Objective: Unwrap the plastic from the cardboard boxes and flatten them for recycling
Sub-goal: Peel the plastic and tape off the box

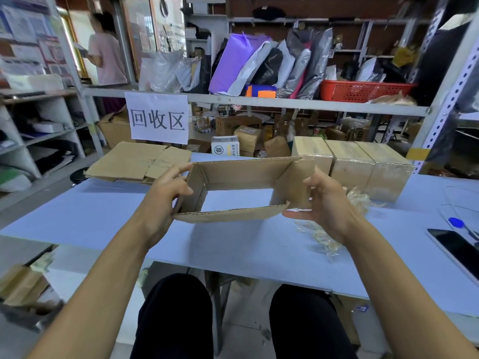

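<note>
Head view. An opened cardboard box (241, 187), both ends unfolded so that the blue counter (233, 244) showed through it, was held just above the counter between the two hands. The left hand (166, 193) gripped the box's left wall, thumb inside and fingers curled round the outer face. The right hand (321, 200) held the right wall, its fingers curled against the outside and the thumb lying under the near right corner; its grip was clamped on the cardboard.

Three boxes still wrapped in clear plastic (357, 164) stood in a row at the far right of the counter, touching one another. Crumpled plastic wrap (324, 237) lay on the counter beneath and beside the right wrist. A stack of flattened cardboard (134, 161) rested at the far left edge, below a paper sign (158, 117) hung from the shelf rail. A dark phone (458, 250) and a blue-capped pen (458, 225) lay at the right edge. Another person (106, 53) stood in the background at left.
</note>
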